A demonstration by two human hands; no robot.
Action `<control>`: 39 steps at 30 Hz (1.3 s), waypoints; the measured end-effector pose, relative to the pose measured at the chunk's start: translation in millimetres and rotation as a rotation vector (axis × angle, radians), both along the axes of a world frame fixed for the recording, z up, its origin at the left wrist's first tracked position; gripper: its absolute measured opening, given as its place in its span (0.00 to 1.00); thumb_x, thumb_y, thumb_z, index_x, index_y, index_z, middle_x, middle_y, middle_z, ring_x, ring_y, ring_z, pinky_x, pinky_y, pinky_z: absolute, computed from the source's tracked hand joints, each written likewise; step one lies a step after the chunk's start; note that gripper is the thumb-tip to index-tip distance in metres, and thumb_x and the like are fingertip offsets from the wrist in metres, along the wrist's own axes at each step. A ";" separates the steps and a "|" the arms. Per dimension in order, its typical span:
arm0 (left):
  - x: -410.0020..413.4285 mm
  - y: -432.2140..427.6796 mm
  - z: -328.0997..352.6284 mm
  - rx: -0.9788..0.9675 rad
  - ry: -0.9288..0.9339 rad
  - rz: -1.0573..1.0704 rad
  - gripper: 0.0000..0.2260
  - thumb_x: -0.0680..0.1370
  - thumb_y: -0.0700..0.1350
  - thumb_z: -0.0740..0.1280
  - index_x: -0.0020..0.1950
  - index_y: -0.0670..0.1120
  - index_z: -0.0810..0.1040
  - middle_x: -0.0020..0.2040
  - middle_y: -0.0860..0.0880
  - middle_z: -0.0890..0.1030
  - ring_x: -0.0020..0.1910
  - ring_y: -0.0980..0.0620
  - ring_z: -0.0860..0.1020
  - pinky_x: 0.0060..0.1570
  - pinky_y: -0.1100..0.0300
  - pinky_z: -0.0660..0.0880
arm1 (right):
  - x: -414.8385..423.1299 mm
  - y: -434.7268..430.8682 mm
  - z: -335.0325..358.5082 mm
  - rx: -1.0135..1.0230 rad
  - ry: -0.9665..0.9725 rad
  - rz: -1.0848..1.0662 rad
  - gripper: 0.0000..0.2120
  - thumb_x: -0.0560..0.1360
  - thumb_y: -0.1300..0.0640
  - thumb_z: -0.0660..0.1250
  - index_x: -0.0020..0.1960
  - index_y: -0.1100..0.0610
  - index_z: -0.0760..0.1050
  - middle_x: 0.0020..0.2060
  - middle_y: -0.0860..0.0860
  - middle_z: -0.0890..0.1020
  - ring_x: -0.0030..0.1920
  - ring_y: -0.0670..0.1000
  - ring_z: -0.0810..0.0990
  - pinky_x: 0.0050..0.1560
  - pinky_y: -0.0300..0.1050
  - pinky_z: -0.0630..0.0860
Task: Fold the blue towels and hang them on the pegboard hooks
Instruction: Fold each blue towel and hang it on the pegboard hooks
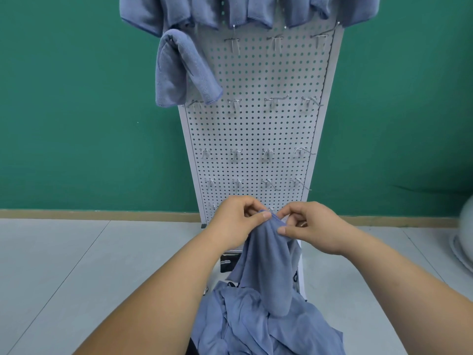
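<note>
Both hands pinching one towel point(266, 267) by its top edge, L hand point(236, 224) and R hand point(311, 226) close together, in front of the pegboard point(256, 129) base. It's hanging down onto the towel pile point(256, 326) below. A folded towel point(179, 70) is hanging upper left, w/ more towels point(230, 10) draping the top hooks.

Behind pegboard point(258, 129): wall point(76, 98). Under its foot: floor point(76, 265). Along pegboard top: hung towels point(230, 11) in a row. At pegboard's upper left, just below those: folded towel point(181, 70) on a hook. Across pegboard face: hooks point(271, 102) in rows. Before pegboard foot: left hand point(238, 224) and right hand point(309, 226) side by side, pinching held towel point(266, 252); below them, nearer than pegboard: towel heap point(256, 324).
</note>
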State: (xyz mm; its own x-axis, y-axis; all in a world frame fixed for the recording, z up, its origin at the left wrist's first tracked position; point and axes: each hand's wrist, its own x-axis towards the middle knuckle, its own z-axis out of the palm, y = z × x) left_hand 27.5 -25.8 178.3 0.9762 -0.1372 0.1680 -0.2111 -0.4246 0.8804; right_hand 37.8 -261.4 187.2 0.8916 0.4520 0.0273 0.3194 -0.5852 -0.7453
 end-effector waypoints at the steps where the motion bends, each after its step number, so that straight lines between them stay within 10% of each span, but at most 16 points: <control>1: 3.3 3.7 -0.3 0.019 -0.021 0.027 0.02 0.78 0.43 0.76 0.47 0.49 0.87 0.40 0.52 0.84 0.36 0.60 0.77 0.45 0.64 0.77 | 3.0 -5.3 -1.4 -0.081 -0.026 -0.012 0.08 0.75 0.48 0.78 0.51 0.43 0.81 0.36 0.43 0.83 0.37 0.44 0.80 0.49 0.46 0.80; 21: 28.1 81.9 -13.8 0.267 -0.209 0.446 0.02 0.78 0.46 0.76 0.47 0.53 0.85 0.44 0.57 0.82 0.41 0.59 0.79 0.45 0.62 0.75 | 27.3 -72.2 -10.2 -0.601 -0.447 -0.321 0.09 0.77 0.37 0.72 0.47 0.41 0.85 0.53 0.38 0.76 0.58 0.48 0.70 0.54 0.49 0.76; 31: 29.9 85.1 -17.6 0.340 -0.176 0.498 0.03 0.78 0.48 0.76 0.47 0.56 0.85 0.39 0.60 0.82 0.38 0.59 0.78 0.40 0.59 0.74 | 21.2 -60.6 6.4 -0.303 -0.595 -0.552 0.05 0.73 0.47 0.80 0.47 0.46 0.86 0.33 0.39 0.78 0.41 0.52 0.79 0.40 0.47 0.76; 35: 30.8 85.7 -19.1 0.341 -0.153 0.519 0.02 0.79 0.47 0.74 0.48 0.55 0.84 0.41 0.60 0.83 0.41 0.58 0.81 0.45 0.57 0.79 | 21.8 -53.4 7.7 -0.420 -0.610 -0.437 0.14 0.78 0.49 0.75 0.63 0.47 0.82 0.40 0.43 0.81 0.48 0.51 0.74 0.43 0.49 0.75; 39: 31.8 89.8 -22.0 0.398 -0.140 0.558 0.04 0.81 0.46 0.72 0.53 0.53 0.85 0.43 0.57 0.84 0.44 0.52 0.81 0.46 0.56 0.77 | 18.2 -47.0 9.1 -0.401 -0.481 -0.326 0.06 0.82 0.46 0.68 0.51 0.46 0.82 0.46 0.44 0.79 0.51 0.51 0.74 0.50 0.51 0.77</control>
State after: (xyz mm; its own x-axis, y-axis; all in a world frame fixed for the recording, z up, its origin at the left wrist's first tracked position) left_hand 59.2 64.0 156.3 0.8916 0.3013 0.3381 0.0326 -0.7873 0.6157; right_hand 56.0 -308.4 196.2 0.9140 0.2219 0.3395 0.3214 -0.9068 -0.2726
